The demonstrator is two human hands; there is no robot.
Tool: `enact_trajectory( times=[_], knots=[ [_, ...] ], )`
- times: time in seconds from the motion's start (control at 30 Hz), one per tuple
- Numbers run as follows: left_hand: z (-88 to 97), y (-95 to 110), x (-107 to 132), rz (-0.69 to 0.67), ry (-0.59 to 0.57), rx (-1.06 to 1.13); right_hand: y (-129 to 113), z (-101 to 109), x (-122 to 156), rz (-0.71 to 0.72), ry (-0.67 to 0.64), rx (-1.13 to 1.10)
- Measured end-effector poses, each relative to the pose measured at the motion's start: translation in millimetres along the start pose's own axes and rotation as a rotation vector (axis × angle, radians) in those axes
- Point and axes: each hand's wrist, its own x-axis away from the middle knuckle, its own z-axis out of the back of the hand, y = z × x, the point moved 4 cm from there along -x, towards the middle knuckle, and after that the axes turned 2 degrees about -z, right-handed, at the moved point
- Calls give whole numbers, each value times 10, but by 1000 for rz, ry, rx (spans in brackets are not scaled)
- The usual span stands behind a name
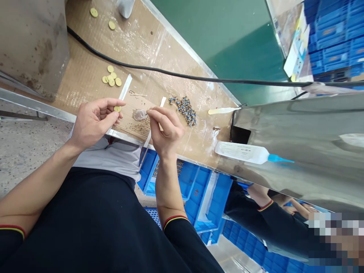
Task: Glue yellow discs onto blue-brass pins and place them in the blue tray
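Note:
My left hand (95,119) pinches a small round yellow disc (117,109) between thumb and fingers, above the front edge of the bench. Close by on the right, my right hand (166,127) is closed, thumb against forefinger, beside a small clear cup (140,115). Whatever its fingertips hold is too small to make out. The cup rests on brown cardboard (131,131) sprinkled with tiny dark bits. Behind my left hand lies a cluster of yellow discs (112,77). Beyond my right hand is a heap of small blue and brass-coloured parts (186,110).
A black cable (170,71) crosses the bench. On a metal surface at right lies a white bottle (244,152) with a blue nozzle. Blue bins (190,185) stand below the front edge. Another person's sleeve (264,216) appears at lower right.

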Motion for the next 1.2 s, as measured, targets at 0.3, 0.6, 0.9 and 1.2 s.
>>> enact_trajectory(
  times=[0.3, 0.6, 0.9, 1.2],
  knots=[
    [-1, -3, -5, -12, -5, -11, -59, -4, -2, 167, 129, 61],
    [-79, 25, 139, 71, -71, 62, -252, 69, 57, 131, 289, -156],
    [-211, 265, 349, 60, -165, 45, -491, -102, 250, 70, 162, -390],
    [-202, 313, 358, 100, -190, 63, -496, -79, 258, 50, 150, -493]
  ],
)
